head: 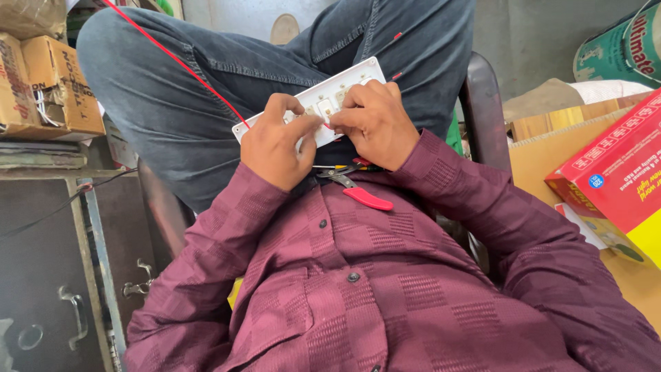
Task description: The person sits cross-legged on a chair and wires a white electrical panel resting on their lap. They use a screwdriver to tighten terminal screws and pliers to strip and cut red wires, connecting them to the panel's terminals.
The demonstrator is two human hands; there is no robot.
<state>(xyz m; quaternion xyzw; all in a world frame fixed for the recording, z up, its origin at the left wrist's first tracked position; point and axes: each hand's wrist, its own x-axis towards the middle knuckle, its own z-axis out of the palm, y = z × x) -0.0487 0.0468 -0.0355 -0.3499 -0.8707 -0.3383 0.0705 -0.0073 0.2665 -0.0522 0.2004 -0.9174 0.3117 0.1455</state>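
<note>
Here the person sits with legs crossed, and the white switch board plate [313, 96] rests back side up across the lap on the dark jeans [158, 103], which gives it a steady bed while both hands work on it. The left hand [279, 148] lies over the near left part of the plate, its fingers curled narrow with thumb and forefinger pinched down onto one of the fittings at the back; what exactly sits between the tips is too small to tell. The right hand [375, 124] covers the middle and right part, fingers bent and closed against the plate, seemingly pressing it so that it does not tilt. So the plate lies under both sets of fingertips, its far corner and left end poking out beyond them. A red wire [175, 58] runs from the plate's left end up and away over the knee. Red-handled pliers [358, 189] lie just below the hands, on the maroon shirt [358, 275], close by but touched by neither hand. Cardboard boxes [48, 83] stand to the left.
</note>
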